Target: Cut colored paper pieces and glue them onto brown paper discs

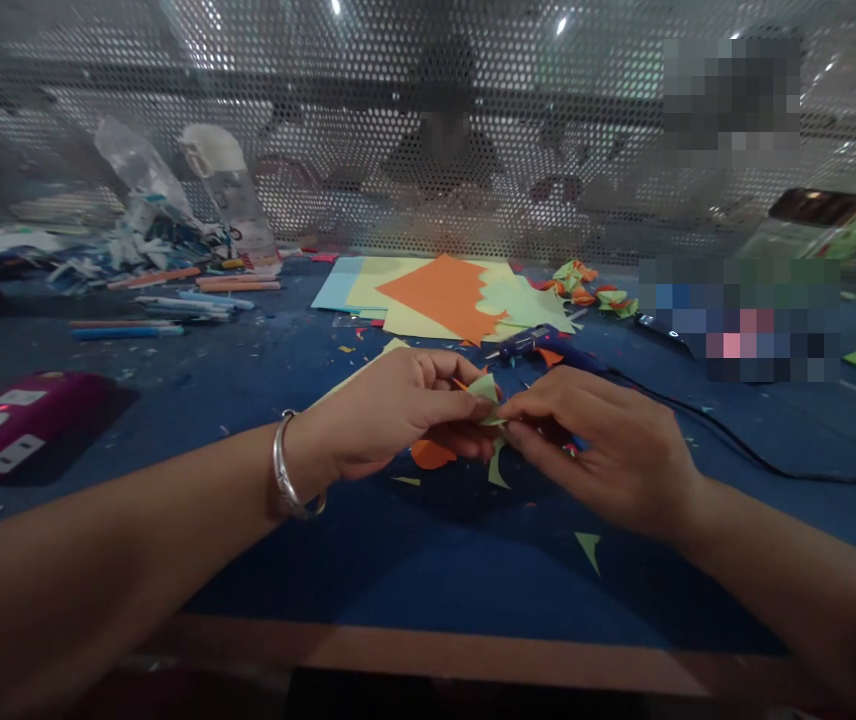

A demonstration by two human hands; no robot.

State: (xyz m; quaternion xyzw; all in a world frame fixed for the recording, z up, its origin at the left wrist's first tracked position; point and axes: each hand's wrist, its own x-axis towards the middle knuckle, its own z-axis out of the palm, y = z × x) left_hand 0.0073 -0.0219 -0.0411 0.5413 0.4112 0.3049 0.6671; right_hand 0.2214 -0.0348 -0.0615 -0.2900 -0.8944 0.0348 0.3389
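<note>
My left hand (420, 405), with a silver bangle at the wrist, is closed on a small folded piece of light green paper (483, 388). A bit of orange shows beside the green, partly hidden by the fingers. My right hand (608, 435) pinches the near edge of the same paper between thumb and forefinger. Below my left hand lies a round-edged orange paper piece (432, 455). A curved green paper strip (499, 468) is just under the fingertips. Behind my hands rests a dark blue glue gun (525, 343) with a black cord.
Stacked coloured sheets (405, 313) with a cut orange sheet (435, 295) lie at the back. Green and orange paper flowers (578, 283) sit right of them. Glue sticks (188, 305), a bottle (229, 190) and a purple power strip (23, 420) are leftward. A perforated metal panel (323, 130) stands behind.
</note>
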